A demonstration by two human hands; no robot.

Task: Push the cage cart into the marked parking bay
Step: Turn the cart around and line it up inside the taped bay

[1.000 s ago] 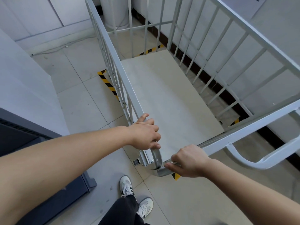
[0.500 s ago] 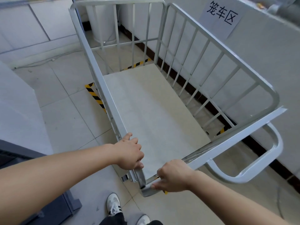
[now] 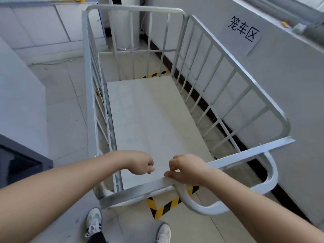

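The cage cart (image 3: pixel 157 120) stands within the striped tape (image 3: pixel 163 206), its long axis running straight ahead from both hands. The right hand (image 3: pixel 188 170) is nearer, thumb on its near rail, grip unclear. The left hand (image 3: pixel 140 163) hovers curled, holding nothing.

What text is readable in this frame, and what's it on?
"笼车区": black characters on a white sheet stuck to the wall, right of the cart.
Nothing else to read: no text shows on the cart, the striped tape or the shoes.
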